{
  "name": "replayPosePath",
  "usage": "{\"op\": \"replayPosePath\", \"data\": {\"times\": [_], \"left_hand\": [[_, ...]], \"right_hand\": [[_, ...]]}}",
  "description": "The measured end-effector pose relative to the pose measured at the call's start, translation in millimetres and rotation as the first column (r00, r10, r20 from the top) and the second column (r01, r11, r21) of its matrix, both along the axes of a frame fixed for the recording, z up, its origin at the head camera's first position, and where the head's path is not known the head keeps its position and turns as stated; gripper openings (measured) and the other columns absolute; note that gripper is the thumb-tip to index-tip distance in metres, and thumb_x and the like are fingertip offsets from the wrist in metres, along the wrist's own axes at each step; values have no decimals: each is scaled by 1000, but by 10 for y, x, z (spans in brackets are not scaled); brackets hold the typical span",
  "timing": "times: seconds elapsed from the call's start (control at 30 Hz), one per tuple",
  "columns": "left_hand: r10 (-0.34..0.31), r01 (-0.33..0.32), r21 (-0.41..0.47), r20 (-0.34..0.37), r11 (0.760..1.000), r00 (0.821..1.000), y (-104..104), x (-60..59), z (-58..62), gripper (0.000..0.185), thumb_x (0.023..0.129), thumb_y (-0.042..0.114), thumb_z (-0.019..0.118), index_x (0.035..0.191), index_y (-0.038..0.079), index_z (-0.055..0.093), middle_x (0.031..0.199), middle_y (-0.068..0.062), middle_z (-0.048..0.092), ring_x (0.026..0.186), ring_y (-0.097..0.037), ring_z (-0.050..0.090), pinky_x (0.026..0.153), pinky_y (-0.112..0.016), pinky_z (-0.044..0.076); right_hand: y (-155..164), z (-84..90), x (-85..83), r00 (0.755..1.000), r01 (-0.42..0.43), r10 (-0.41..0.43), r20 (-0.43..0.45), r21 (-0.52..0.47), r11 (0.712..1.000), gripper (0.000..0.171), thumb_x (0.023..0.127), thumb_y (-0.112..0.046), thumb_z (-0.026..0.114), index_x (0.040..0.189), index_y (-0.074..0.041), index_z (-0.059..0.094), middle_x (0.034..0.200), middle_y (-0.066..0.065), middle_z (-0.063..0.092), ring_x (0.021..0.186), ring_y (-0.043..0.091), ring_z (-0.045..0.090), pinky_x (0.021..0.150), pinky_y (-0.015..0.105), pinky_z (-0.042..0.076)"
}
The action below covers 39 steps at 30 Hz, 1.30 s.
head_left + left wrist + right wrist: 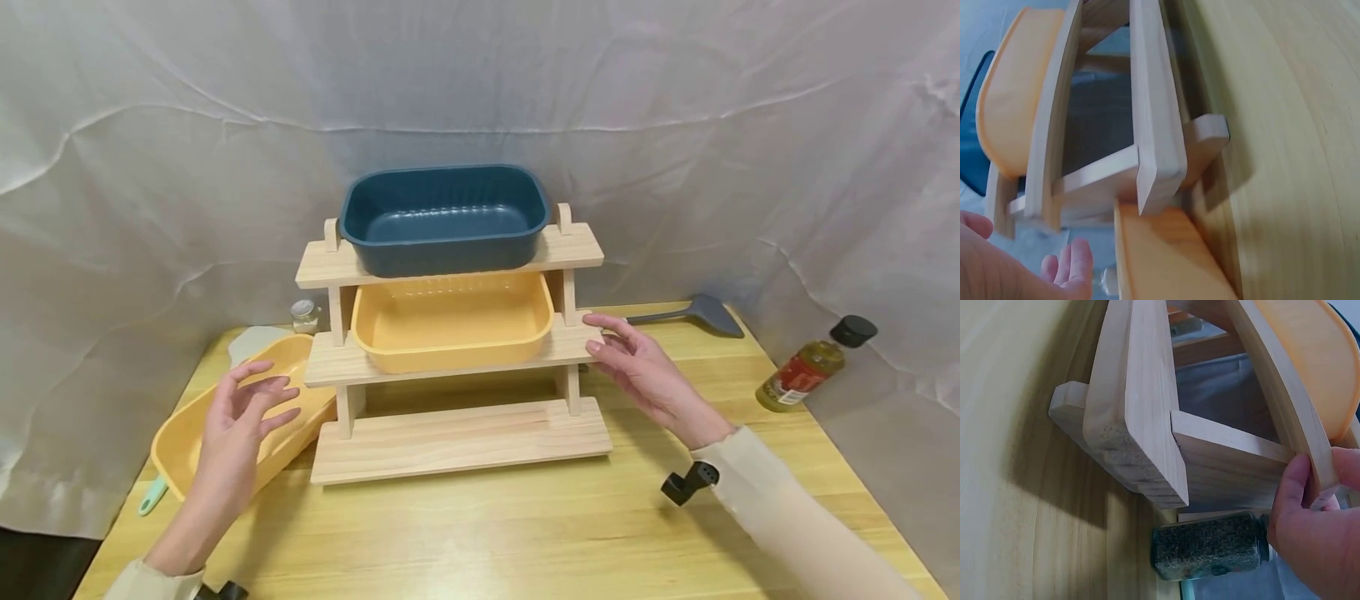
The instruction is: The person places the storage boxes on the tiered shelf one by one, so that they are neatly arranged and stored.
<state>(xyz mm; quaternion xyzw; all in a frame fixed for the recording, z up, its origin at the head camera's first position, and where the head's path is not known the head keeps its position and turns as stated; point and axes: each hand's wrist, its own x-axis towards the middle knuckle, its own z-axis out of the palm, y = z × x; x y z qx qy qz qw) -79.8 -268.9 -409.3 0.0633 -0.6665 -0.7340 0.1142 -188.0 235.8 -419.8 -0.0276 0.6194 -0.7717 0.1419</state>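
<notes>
Left hand (243, 417) released, fingers spread above yellow tray (176, 433) at lower left; right hand (637, 371) released, fingertips touching wooden rack (457, 437) middle shelf, frame center on counter (525, 533).

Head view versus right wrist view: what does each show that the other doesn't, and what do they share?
Only the head view shows the blue tub on the top shelf, the oil bottle, the grey spatula, the second yellow tub on the table and the left hand open above it. Only the right wrist view shows a jar of dark granules lying behind the rack. Both show the wooden rack, the yellow tub on its middle shelf, and the right hand touching that shelf's end.
</notes>
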Motion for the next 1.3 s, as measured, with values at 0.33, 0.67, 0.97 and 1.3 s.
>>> {"op": "replayPosePath", "data": {"times": [0.33,0.67,0.97,1.3], "left_hand": [[78,-76,89,-26,993,997,-265,177,31,32,113,7,61,143,13,52,130,-8,59,110,-17,71,89,-29,62],[241,-233,181,-23,955,970,-428,305,-11,31,110,-4,59,139,6,56,124,-7,65,111,-16,68,88,-25,61],[520,-518,119,14,847,854,-605,456,-81,32,104,-11,63,129,9,65,118,-1,69,113,-12,59,92,-11,47],[562,-575,25,179,818,807,-792,587,-200,37,104,-4,67,131,21,64,123,4,59,112,-6,52,84,-7,44]], "right_hand": [[42,22,7,1000,-5,5,-5,26,1000,43,109,-4,67,151,-11,57,114,3,52,101,10,59,95,25,57],[67,24,6,1000,-9,9,-3,54,998,44,109,-5,67,151,-10,57,116,4,48,101,10,59,97,26,57],[23,8,-4,1000,-8,8,-9,48,999,45,109,-4,67,152,-9,56,121,5,47,101,9,59,100,27,56],[16,8,-12,1000,-4,5,-14,38,999,44,109,-4,67,152,-9,57,122,5,51,102,9,61,96,26,57]]}}
